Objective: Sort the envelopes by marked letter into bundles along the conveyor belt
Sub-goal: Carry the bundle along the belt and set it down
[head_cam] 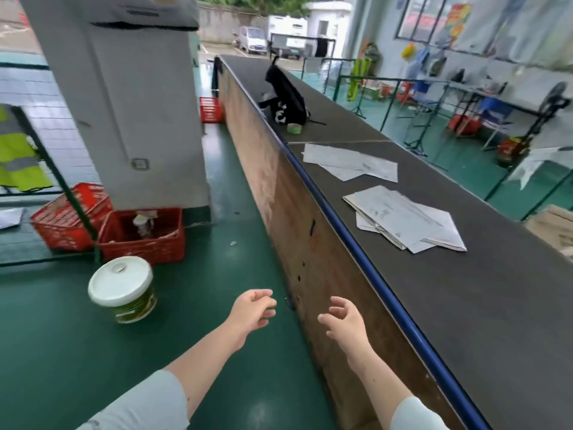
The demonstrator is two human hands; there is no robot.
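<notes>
**Hall interior, seen from the aisle.**
We stand on a glossy dark-green painted floor. At left we see a broad white square pillar, with red slatted plastic crates and a white lidded plastic bucket with a green label near its foot. At right, green metal railings fence a cluttered area with a black pedestal fan below dark-framed windows. Daylight enters from the open far end, where a white van is parked.

Both arms were stretched forward, forearms bare below pale sleeves. Left hand and right hand hung side by side, apart, fingers loosely curled, holding nothing.
</notes>
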